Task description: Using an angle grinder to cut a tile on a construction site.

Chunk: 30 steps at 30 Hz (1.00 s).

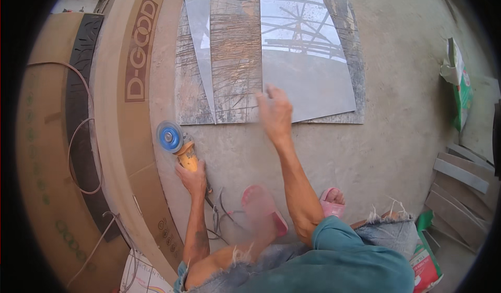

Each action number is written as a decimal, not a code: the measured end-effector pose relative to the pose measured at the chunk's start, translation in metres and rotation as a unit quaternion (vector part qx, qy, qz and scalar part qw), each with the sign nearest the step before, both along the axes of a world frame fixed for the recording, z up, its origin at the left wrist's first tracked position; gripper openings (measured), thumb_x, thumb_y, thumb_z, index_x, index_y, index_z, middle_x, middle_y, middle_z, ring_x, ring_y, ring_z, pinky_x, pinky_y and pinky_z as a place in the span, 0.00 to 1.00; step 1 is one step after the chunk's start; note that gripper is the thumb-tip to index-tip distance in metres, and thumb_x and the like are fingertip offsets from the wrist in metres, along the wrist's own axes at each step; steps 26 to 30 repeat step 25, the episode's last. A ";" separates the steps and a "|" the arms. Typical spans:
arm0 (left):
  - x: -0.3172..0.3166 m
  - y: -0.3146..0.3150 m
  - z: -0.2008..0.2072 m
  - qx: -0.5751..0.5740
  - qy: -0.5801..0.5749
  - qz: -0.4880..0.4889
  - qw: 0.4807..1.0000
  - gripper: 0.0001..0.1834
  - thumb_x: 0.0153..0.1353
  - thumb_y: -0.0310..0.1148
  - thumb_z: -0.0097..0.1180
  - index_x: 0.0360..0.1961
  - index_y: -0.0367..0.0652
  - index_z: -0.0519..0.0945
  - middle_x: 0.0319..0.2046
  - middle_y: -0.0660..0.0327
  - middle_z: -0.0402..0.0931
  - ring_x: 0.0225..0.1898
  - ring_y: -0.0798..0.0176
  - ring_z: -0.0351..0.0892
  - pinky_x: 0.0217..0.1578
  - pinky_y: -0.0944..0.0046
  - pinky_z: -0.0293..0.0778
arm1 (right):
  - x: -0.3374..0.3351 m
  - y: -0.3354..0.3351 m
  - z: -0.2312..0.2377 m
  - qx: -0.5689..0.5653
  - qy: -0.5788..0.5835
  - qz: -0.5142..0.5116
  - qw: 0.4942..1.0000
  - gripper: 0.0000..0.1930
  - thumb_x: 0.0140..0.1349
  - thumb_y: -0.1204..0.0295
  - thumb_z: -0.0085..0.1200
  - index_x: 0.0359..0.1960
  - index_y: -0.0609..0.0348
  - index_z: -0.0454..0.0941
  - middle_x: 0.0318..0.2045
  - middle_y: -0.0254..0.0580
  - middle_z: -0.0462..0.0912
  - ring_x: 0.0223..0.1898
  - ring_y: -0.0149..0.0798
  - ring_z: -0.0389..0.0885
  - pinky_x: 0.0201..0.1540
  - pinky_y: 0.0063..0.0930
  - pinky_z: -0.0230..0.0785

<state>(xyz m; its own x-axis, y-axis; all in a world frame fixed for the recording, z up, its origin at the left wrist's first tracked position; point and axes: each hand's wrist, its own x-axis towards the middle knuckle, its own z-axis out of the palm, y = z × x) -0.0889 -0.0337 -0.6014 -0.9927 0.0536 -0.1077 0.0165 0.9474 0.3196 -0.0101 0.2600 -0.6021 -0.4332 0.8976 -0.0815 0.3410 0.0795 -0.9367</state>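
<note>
My left hand (193,177) is wrapped round the yellow body of an angle grinder (187,154), whose blue-centred disc (169,136) points away from me, just off the board's near left corner. Over the left edge of a large glossy grey tile (313,84) is my right hand (275,113); motion smears its fingers, so their grip cannot be made out. The tile lies on a scratched, worn board (235,58) on the floor. A narrow, pointed tile offcut (201,37) rests on the board's left part.
Long cardboard boxes (138,136) line the left side, with a thin cable (70,162) looped over them. The grinder's cord (216,214) trails near my pink sandals (263,204). Stacked tile strips (462,188) and a green-and-white bag (460,89) are at the right.
</note>
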 end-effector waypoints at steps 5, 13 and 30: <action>0.014 0.003 0.005 -0.024 0.033 0.000 0.999 0.52 0.52 0.45 0.71 0.71 0.30 0.58 0.63 0.37 0.61 0.66 0.36 0.60 0.67 0.42 0.59 | 0.073 0.036 -0.002 -0.143 -0.059 -0.301 0.941 0.16 0.69 0.65 0.56 0.45 0.69 0.76 0.38 0.48 0.79 0.39 0.43 0.79 0.45 0.41 0.72; 0.064 0.063 0.035 0.054 0.079 -0.229 0.969 0.46 0.56 0.38 0.70 0.71 0.35 0.60 0.63 0.39 0.58 0.67 0.36 0.58 0.69 0.42 0.55 | 0.031 -0.046 -0.017 -0.472 0.076 -0.366 0.798 0.29 0.66 0.63 0.58 0.59 0.62 0.56 0.52 0.46 0.66 0.51 0.37 0.67 0.53 0.38 0.66; 0.090 0.085 0.012 0.096 -0.133 -0.250 0.954 0.44 0.55 0.30 0.67 0.72 0.40 0.60 0.63 0.42 0.57 0.65 0.41 0.60 0.65 0.46 0.62 | 0.031 -0.029 0.002 -0.584 0.220 -0.358 0.694 0.36 0.67 0.65 0.60 0.69 0.58 0.51 0.66 0.45 0.61 0.67 0.42 0.60 0.64 0.55 0.61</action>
